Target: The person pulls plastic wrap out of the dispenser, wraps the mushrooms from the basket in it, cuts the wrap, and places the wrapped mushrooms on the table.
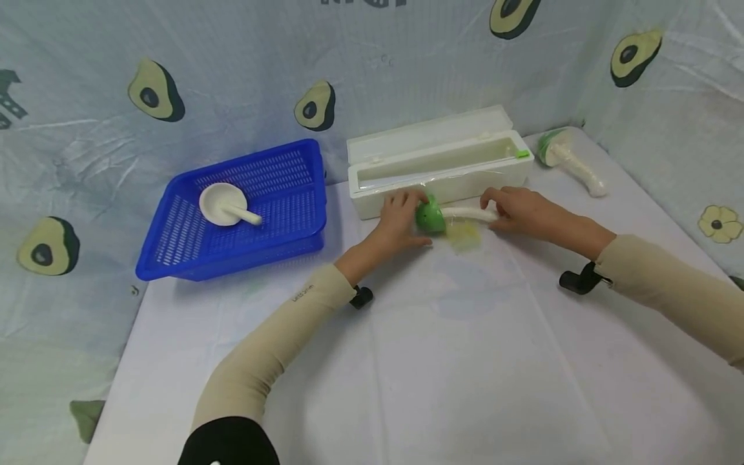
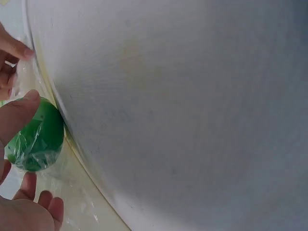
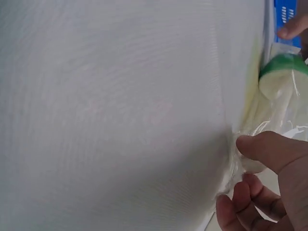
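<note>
A utensil with a domed green head (image 1: 430, 216) and a long cream handle (image 1: 468, 213) lies wrapped in clear plastic, close before a white box. My left hand (image 1: 400, 221) is spread at the green head, a finger on its top edge; in the left wrist view, the thumb (image 2: 24, 108) overlaps the dome and the other fingers are just below it. With thumb and curled fingers, my right hand (image 1: 520, 210) holds the wrapped handle's far end. The right wrist view shows the head's cream underside (image 3: 276, 85) through the plastic.
The long white box (image 1: 444, 187) has its lid raised at the back. A blue perforated basket (image 1: 285, 194), left, holds a white round-headed thing with a short handle (image 1: 223, 203). Another plastic-wrapped green and cream utensil (image 1: 572, 165) lies at the back right. Avocado-printed cloth stands behind.
</note>
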The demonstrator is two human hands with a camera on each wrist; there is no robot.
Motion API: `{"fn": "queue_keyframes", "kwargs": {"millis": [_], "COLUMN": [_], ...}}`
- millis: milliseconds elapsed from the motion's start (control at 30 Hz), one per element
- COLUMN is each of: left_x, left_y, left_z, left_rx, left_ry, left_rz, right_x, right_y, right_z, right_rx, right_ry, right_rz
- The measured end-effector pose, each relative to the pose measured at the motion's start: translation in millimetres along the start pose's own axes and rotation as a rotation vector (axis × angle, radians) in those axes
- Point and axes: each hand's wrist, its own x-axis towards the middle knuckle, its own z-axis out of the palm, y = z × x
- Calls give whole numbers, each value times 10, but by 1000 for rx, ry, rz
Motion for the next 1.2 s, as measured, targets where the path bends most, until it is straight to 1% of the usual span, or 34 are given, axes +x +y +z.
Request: {"fn": "queue_keyframes", "kwargs": {"millis": [100, 200, 300, 367, 467, 500, 533, 633, 700, 767, 867, 967, 1067, 1133, 1200], "left_x": [-28, -59, -84, -105, -120, -121, -121, -111, -109, -110, -91, -41, 34, 88, 141], "left_y": [42, 60, 64, 75, 92, 99, 104, 114, 122, 132, 142, 153, 148, 134, 110], "left_z": [32, 35, -27, -87, -179, -211, -241, -313, -362, -396, -478, -593, -721, -812, -898], "left_rx": [-23, -22, 21, 84, 113, 96, 56, -130, -226, -285, -338, -374, -365, -330, -300], "left_ry": [9, 57, 115, 132, 156, 165, 177, 224, 253, 282, 314, 303, 260, 229, 193], "left_rz": [12, 33, 32, 25, 14, 17, 23, 43, 43, 22, -21, -44, -37, -17, 2], "right_x": [-35, -61, -43, -33, -63, -78, -95, -119, -111, -112, -93, -25, 83, 162, 245], "right_y": [-32, -60, -87, -95, -128, -143, -162, -220, -255, -279, -308, -309, -290, -269, -248], "right_z": [-17, -38, -74, -96, -151, -175, -203, -288, -353, -411, -516, -624, -753, -851, -950], "right_rx": [-11, -16, -16, -11, 17, 27, 44, 95, 134, 153, 123, 39, -18, -37, -36], "right_ry": [29, 55, 98, 136, 192, 205, 210, 240, 260, 274, 300, 351, 399, 399, 375], "right_rz": [-19, -61, -115, -151, -173, -169, -153, -112, -94, -86, -100, -163, -221, -240, -238]}}
